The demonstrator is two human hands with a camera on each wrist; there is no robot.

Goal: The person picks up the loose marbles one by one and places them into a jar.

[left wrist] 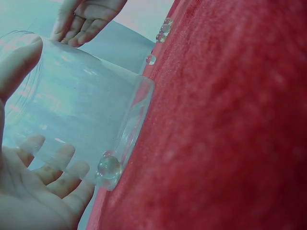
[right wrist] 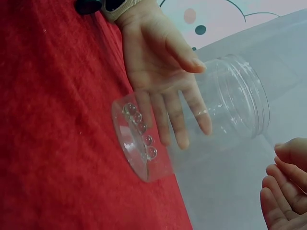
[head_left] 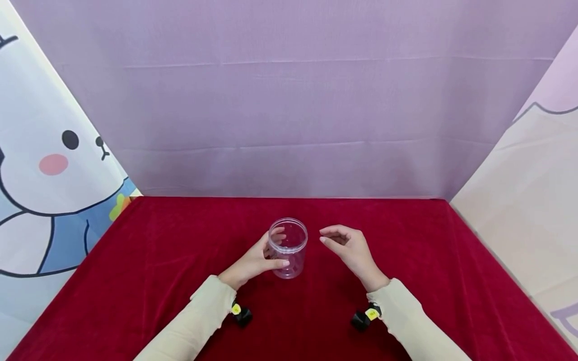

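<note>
Left grip (head_left: 256, 259) spread; right grip (head_left: 354, 249) loosely curved.

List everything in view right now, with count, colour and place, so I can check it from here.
Jar: one, clear, centre of the head view, at the red cloth
Balls in the jar: several (reflections blur the count), clear, near the jar's base
Loose balls: at least three, clear, on the cloth outside the jar
Red cloth: one, red, covering the work surface
Backdrop: one, light purple, behind the cloth
Left panel: one, white and blue with a cartoon, left side
Right panel: one, cream and pink, right side
Wrist devices: two, black with yellow marks, one per wrist
Sleeves: two, cream, on the forearms
Left hand: one, bare, gripping the jar
Right hand: one, bare, right of the jar, apart from it
</note>
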